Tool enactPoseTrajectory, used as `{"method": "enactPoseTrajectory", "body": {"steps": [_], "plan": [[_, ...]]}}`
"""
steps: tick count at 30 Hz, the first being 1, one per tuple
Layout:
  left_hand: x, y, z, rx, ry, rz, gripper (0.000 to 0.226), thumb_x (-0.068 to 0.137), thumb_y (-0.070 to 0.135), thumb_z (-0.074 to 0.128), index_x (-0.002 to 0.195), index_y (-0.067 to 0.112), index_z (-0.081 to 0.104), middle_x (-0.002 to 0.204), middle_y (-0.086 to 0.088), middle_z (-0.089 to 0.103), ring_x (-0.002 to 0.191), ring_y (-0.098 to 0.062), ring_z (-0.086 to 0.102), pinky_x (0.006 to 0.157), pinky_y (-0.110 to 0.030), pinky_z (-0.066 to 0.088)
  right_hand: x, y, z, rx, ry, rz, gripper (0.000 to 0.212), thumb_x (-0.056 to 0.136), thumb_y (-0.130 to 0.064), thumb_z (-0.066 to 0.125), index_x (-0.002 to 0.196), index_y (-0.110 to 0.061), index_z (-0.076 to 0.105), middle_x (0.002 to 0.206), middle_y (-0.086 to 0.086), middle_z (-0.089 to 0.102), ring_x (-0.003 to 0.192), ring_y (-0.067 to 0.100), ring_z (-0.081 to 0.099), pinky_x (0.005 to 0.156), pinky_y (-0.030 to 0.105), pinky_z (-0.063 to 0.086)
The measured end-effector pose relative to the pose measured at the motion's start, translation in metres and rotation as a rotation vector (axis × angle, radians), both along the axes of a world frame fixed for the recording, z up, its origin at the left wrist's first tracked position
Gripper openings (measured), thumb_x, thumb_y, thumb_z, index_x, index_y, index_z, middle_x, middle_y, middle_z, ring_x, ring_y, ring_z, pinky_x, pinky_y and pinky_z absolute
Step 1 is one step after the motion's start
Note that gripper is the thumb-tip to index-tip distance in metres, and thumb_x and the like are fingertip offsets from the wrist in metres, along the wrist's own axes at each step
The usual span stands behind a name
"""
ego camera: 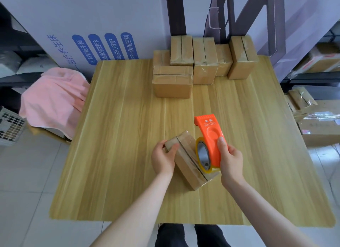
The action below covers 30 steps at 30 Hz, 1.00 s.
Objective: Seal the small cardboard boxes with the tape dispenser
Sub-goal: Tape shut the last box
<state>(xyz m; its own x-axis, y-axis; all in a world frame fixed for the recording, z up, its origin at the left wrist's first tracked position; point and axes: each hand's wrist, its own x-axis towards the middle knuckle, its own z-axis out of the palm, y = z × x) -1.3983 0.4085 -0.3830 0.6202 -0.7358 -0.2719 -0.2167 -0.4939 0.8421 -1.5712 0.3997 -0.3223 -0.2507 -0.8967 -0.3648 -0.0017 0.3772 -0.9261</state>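
A small cardboard box (185,166) lies at an angle near the middle front of the wooden table (119,154). My left hand (162,157) grips the box's far left end. My right hand (230,158) holds an orange tape dispenser (209,136) with a roll of clear yellowish tape; the roll rests on the box's right side near its centre seam. Clear tape shows along the top of the box.
Several taped cardboard boxes (173,81) stand stacked at the table's back edge. A pink cloth (53,99) lies over something left of the table. More boxes and bagged packages (312,114) sit on the floor to the right. A large white printed carton (92,35) stands behind.
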Motion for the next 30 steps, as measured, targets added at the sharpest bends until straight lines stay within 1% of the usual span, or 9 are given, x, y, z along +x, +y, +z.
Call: {"method": "enactPoseTrajectory", "body": {"steps": [5,9,12,15,18,20,24,27,30], "plan": [[0.018,-0.010,0.002,0.061,-0.126,-0.231,0.029,0.079,0.043,0.072,0.087,0.018,0.059,0.087,0.004,0.063,0.079,-0.016,0.060,0.069,-0.033,0.050,0.005,-0.001,-0.003,-0.039,0.063,-0.011,0.049,0.093,-0.045,0.057,0.056,-0.015,0.047,0.044,-0.010,0.046,0.039,0.005,0.040,0.039,0.015,0.033],[0.000,0.001,0.006,0.175,-0.166,-0.102,0.035,0.077,0.051,0.069,0.081,0.022,0.050,0.087,0.005,0.057,0.077,-0.017,0.057,0.064,-0.031,0.043,0.008,-0.003,-0.002,-0.120,0.100,0.041,0.041,0.090,-0.044,0.058,0.058,-0.018,0.055,0.047,-0.012,0.050,0.044,0.005,0.044,0.043,0.019,0.036],[-0.015,0.025,0.006,0.215,-0.085,0.063,0.039,0.074,0.056,0.070,0.082,0.023,0.050,0.086,0.006,0.059,0.080,-0.020,0.059,0.063,-0.032,0.042,0.000,-0.014,0.004,-0.109,0.011,-0.112,0.043,0.095,-0.039,0.057,0.058,-0.018,0.052,0.044,-0.015,0.048,0.042,0.001,0.039,0.041,0.016,0.034],[-0.022,0.033,0.009,0.183,-0.209,0.080,0.046,0.075,0.048,0.074,0.103,0.019,0.054,0.102,0.004,0.061,0.096,-0.021,0.060,0.071,-0.035,0.046,-0.017,-0.022,0.010,-0.074,-0.069,-0.195,0.042,0.095,-0.043,0.057,0.061,-0.017,0.054,0.047,-0.014,0.049,0.043,0.002,0.041,0.043,0.014,0.036],[-0.019,0.015,0.015,-0.079,-0.550,-0.186,0.052,0.076,0.020,0.075,0.123,0.012,0.054,0.122,-0.002,0.057,0.115,-0.021,0.052,0.095,-0.037,0.045,-0.031,-0.020,0.013,-0.069,-0.083,-0.189,0.041,0.095,-0.041,0.057,0.064,-0.014,0.057,0.051,-0.012,0.052,0.045,0.003,0.044,0.046,0.014,0.040],[-0.017,-0.007,0.021,-0.209,-0.647,-0.534,0.051,0.082,0.016,0.068,0.130,0.010,0.053,0.131,-0.005,0.055,0.125,-0.023,0.048,0.106,-0.036,0.038,-0.034,-0.017,0.014,-0.056,-0.088,-0.180,0.039,0.095,-0.041,0.057,0.070,-0.011,0.060,0.059,-0.004,0.055,0.050,0.007,0.046,0.051,0.019,0.041],[-0.020,-0.039,0.024,0.064,-0.775,-1.121,0.064,0.087,0.056,0.054,0.141,0.024,0.038,0.139,0.002,0.046,0.132,-0.022,0.038,0.111,-0.038,0.025,-0.029,-0.011,0.021,-0.063,-0.123,-0.171,0.038,0.094,-0.038,0.058,0.068,-0.011,0.059,0.063,0.003,0.051,0.056,0.012,0.045,0.055,0.025,0.038],[-0.010,-0.034,0.021,0.252,-0.783,-0.776,0.066,0.080,0.067,0.053,0.134,0.030,0.043,0.126,0.001,0.051,0.121,-0.023,0.043,0.097,-0.038,0.032,-0.027,-0.010,0.028,-0.098,-0.165,-0.129,0.045,0.094,-0.027,0.060,0.050,-0.019,0.061,0.051,-0.008,0.054,0.047,0.005,0.047,0.048,0.017,0.039],[0.013,-0.013,0.018,0.421,-0.515,-0.348,0.073,0.076,0.068,0.056,0.131,0.021,0.047,0.127,-0.007,0.052,0.119,-0.029,0.045,0.094,-0.042,0.035,-0.027,-0.010,0.040,-0.122,-0.198,-0.045,0.035,0.093,-0.022,0.061,0.058,-0.018,0.065,0.049,-0.008,0.060,0.043,0.004,0.053,0.043,0.014,0.041]]}}
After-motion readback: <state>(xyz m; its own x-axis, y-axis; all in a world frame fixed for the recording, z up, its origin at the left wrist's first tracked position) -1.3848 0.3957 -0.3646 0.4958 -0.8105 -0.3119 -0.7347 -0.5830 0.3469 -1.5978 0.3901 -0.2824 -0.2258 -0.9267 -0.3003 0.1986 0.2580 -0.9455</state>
